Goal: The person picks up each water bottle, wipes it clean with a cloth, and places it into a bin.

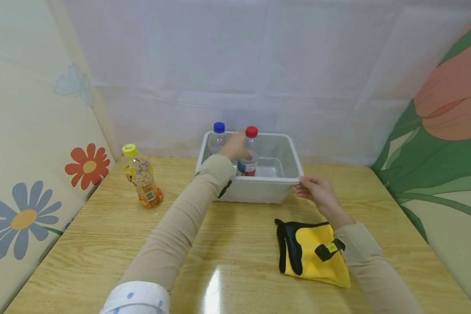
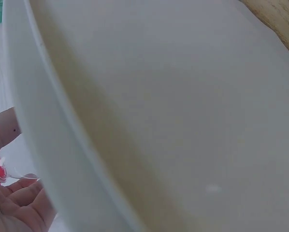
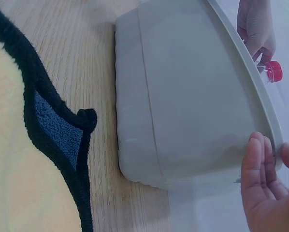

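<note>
In the head view my left hand (image 1: pixel 236 147), blurred, reaches over the near wall of a light grey plastic bin (image 1: pixel 255 192). It is right beside a clear bottle with a red cap (image 1: pixel 251 132), standing in the bin. The left wrist view shows the thumb and fingers (image 2: pixel 26 200) spread apart behind the bin wall, the red cap showing between them. A blue-capped bottle (image 1: pixel 219 127) stands to the left in the same bin. My right hand (image 1: pixel 318 192) grips the bin's near right corner, thumb on the rim, fingers (image 3: pixel 253 164) against the outer wall.
On the wooden table (image 1: pixel 196 279), a yellow-capped bottle (image 1: pixel 145 181) with orange liquid stands left of the bin. A folded yellow cloth with black edging (image 1: pixel 314 266) lies in front, near the right forearm. A white sheet (image 1: pixel 235 65) hangs behind the bin.
</note>
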The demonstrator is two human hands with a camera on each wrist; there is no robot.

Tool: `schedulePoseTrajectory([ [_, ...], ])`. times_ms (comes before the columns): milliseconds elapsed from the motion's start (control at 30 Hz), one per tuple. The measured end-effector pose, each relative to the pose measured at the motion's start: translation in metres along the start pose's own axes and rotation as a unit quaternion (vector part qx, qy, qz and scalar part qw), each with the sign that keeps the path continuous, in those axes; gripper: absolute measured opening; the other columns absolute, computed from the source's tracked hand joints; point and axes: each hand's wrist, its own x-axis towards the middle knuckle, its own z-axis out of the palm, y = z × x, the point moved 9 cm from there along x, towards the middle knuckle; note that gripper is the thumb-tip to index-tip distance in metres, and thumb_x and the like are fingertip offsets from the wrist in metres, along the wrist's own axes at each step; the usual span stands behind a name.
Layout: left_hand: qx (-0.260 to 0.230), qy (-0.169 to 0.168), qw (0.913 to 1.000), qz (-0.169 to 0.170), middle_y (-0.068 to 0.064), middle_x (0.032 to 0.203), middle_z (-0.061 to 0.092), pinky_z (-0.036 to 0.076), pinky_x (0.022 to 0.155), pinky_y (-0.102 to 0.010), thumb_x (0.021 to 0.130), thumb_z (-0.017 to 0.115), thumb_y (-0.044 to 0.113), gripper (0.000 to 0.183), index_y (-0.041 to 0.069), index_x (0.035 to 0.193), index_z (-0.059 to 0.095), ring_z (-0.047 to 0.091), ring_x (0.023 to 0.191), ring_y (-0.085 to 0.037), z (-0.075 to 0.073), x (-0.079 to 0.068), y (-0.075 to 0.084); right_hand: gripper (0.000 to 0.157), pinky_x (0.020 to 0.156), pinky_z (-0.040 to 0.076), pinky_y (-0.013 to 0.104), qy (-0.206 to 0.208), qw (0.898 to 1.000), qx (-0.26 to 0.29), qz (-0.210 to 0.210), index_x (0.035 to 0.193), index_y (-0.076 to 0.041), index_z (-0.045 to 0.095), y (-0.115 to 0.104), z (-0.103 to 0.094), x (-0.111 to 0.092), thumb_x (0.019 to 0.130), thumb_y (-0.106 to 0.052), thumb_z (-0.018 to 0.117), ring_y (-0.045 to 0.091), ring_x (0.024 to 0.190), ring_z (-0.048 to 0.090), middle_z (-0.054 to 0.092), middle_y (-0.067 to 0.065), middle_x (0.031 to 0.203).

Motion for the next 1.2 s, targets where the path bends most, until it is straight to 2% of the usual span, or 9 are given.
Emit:
schedulePoseTrajectory([
  [300,-0.005,-0.005,0.9999,-0.011,-0.021,0.141,0.032,0.033,0.104,-0.040,0.072,0.077,0.011,0.098,-0.002,0.143,0.011,0.035,0.127,-0.032,0.000,-0.001,-0.001,0.033,0.069,0.056,0.025,-0.002,1.000,0.002,0.004,0.107,0.013,0.048,0.001,0.001,0.001,0.093,-0.017,0.052,0.010,0.067,0.064,0.065,0.000,0.072],
  [433,-0.004,0.005,1.0000,-0.006,-0.020,0.138,0.037,0.036,0.102,-0.038,0.072,0.077,0.011,0.096,-0.002,0.142,0.014,0.040,0.123,-0.031,-0.004,-0.001,0.000,0.033,0.069,0.056,0.025,-0.003,1.000,-0.001,0.004,0.108,0.012,0.048,0.000,0.002,0.001,0.093,-0.017,0.052,0.010,0.067,0.064,0.065,-0.001,0.071],
  [667,0.001,0.018,0.9998,0.002,-0.019,0.126,0.047,0.043,0.096,-0.039,0.071,0.078,0.013,0.082,-0.001,0.134,0.027,0.047,0.115,-0.032,-0.011,-0.004,0.004,0.035,0.069,0.056,0.024,-0.004,1.000,-0.010,0.003,0.110,0.014,0.047,-0.002,0.004,0.003,0.094,-0.017,0.050,0.009,0.067,0.064,0.065,-0.001,0.072],
  [1033,0.014,0.018,0.9997,0.011,-0.019,0.136,0.038,0.038,0.101,-0.041,0.075,0.075,0.015,0.087,-0.001,0.140,0.020,0.038,0.124,-0.033,-0.023,-0.022,0.014,0.028,0.065,0.056,0.023,-0.005,1.000,-0.001,-0.005,0.104,0.010,0.050,-0.001,0.005,0.005,0.093,-0.016,0.052,0.009,0.065,0.064,0.065,-0.001,0.070],
  [1200,0.019,0.023,0.9993,0.025,-0.020,0.134,0.041,0.043,0.096,-0.038,0.077,0.074,0.017,0.084,-0.002,0.140,0.021,0.045,0.118,-0.031,-0.024,-0.030,0.014,0.031,0.064,0.056,0.022,-0.003,1.000,-0.008,-0.008,0.105,0.011,0.049,0.000,0.003,0.006,0.093,-0.017,0.052,0.009,0.065,0.064,0.065,-0.001,0.070],
])
